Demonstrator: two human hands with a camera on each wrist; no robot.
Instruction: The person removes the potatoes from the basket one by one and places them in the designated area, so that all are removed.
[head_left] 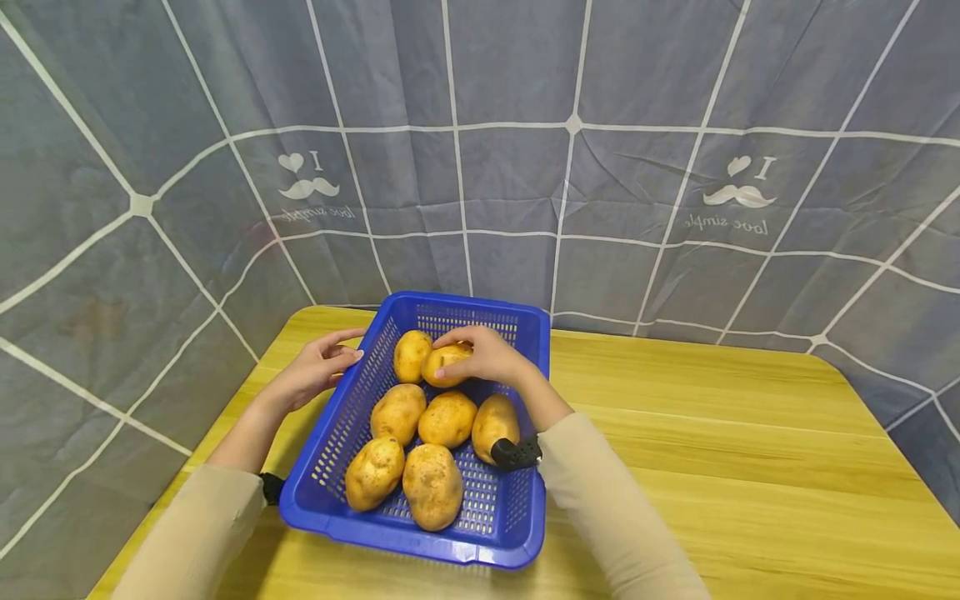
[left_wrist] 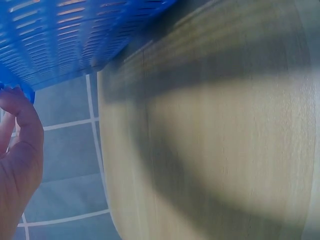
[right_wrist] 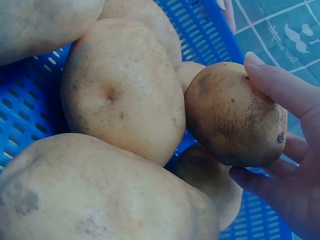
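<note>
My right hand (head_left: 486, 357) holds a potato (head_left: 447, 364) near the far end of a blue plastic basket (head_left: 420, 546). In the right wrist view, its thumb lies on one side of this potato (right_wrist: 237, 115) and fingers on the other. Several more potatoes lie in the basket, among them one (head_left: 412, 356) just left of the held one and one (head_left: 432, 487) near the front. At the basket's left rim is my left hand (head_left: 311, 371), its thumb and forefinger touching the rim from outside. In the left wrist view the thumb (left_wrist: 25, 120) meets the rim; the other fingers are mostly hidden.
The basket stands on a yellow wood-grain table (head_left: 712, 433), toward its left side. A grey curtain (head_left: 517, 183) with white grid lines hangs behind and to the left. Black straps (head_left: 516, 452) circle the wrists.
</note>
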